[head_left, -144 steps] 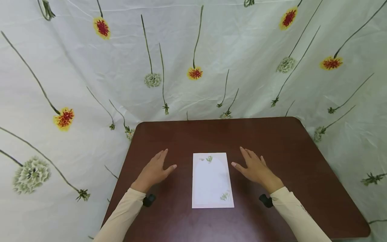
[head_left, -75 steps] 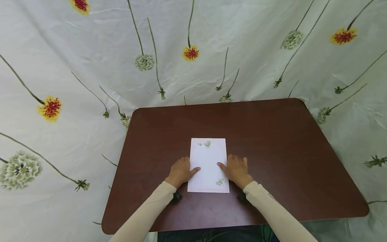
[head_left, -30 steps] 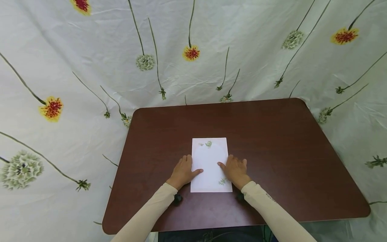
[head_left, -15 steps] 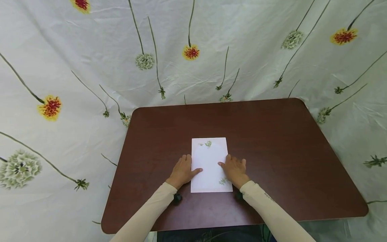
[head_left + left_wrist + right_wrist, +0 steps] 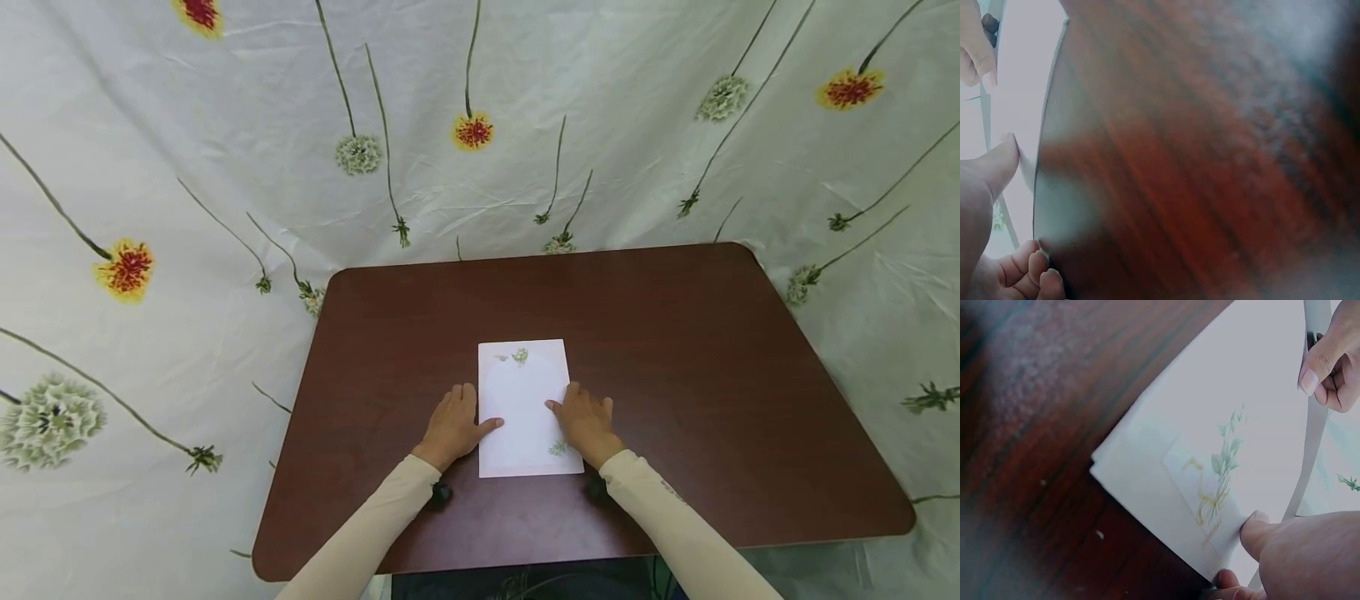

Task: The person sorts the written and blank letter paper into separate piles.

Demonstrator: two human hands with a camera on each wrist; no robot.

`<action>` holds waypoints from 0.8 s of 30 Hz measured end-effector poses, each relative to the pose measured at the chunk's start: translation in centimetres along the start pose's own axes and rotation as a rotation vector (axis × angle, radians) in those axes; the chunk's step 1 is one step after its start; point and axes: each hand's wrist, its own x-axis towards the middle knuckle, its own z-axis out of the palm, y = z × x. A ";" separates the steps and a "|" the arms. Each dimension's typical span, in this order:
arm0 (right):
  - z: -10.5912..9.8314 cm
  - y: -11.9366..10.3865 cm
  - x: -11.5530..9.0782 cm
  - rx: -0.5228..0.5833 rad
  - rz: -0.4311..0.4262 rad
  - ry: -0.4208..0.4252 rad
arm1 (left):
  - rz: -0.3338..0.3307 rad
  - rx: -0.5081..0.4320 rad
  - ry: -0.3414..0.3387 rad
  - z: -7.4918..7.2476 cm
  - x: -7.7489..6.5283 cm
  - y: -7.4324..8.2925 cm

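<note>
Presently on the brown table (image 5: pixel 675 375), near its front side and about the middle, white paper (image 5: pixel 525 408) with the long side directed away from the person; completely flat or slightly raised, impossible to tell. At the left border of the paper, left hand (image 5: pixel 452 429), with thumb on the upper face and fingers curled at the edge, therefore grasping it. At the right border, right hand (image 5: pixel 588 423), similarly grasping, with thumb on top and fingers partly hidden near the edge. Close to the top of the paper, small green print (image 5: pixel 521 356); toward the lower right corner, leafy sprig (image 5: pixel 1227 450) with yellow ribbon-like lines, clearer from the right wrist. On both forearms, cream sleeves (image 5: pixel 367 525); below the left wrist, small dark device (image 5: pixel 441 493). Behind the table, slightly wrinkled white cloth (image 5: pixel 285 100) with yellow-red and pale green flowers on long stems.
</note>
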 end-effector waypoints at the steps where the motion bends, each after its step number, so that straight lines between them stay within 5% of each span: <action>1: 0.0 0.1 0.1 0.015 0.009 0.000 | 0.003 0.008 0.005 0.1 0.0 0.0; 6: -0.2 0.1 0.0 0.001 0.025 -0.003 | 0.013 0.032 0.039 0.3 0.0 0.1; 14: -0.1 -0.8 0.1 -0.197 -0.009 -0.014 | 0.024 0.069 0.064 0.5 0.0 0.3; 24: -0.1 -0.9 0.2 -0.201 -0.020 -0.020 | 0.015 0.081 0.057 0.6 0.1 0.0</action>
